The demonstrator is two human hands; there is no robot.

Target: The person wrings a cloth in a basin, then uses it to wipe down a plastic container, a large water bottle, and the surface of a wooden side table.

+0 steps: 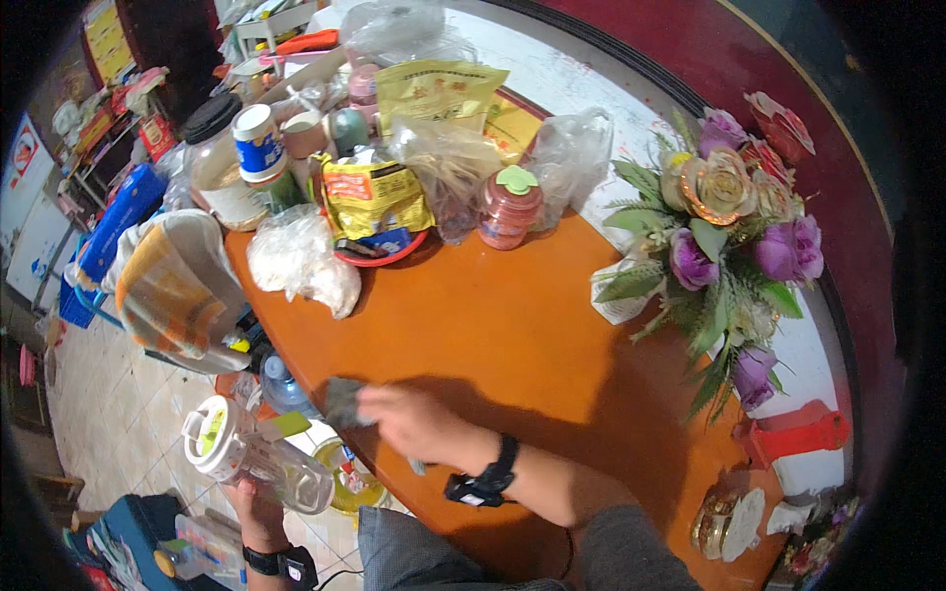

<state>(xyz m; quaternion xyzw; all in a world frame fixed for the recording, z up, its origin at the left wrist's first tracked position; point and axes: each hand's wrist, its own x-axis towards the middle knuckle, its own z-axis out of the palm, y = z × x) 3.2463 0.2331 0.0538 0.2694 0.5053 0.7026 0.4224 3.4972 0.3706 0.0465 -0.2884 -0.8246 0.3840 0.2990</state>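
Observation:
My left hand (pixel 255 501) grips a clear plastic drinking bottle (pixel 288 473) with a white lid, tilted out past the table's left edge. My right hand (pixel 414 422), slightly blurred, reaches across the orange-brown tabletop (pixel 473 318). Its fingers are closed on a dark grey cloth (pixel 346 402) lying at that same edge. A small part of something pale shows under the right wrist, too hidden to name. Each wrist wears a black strap with a small device.
Farther back stand a pink jar (pixel 510 208), a red dish (pixel 384 255) with yellow packaging, a knotted plastic bag (pixel 303 258) and a large black-lidded jar (pixel 222 162). Artificial flowers (pixel 717 221) occupy the right. Below the left edge are a yellow bin (pixel 355 484) and a water jug (pixel 284 384).

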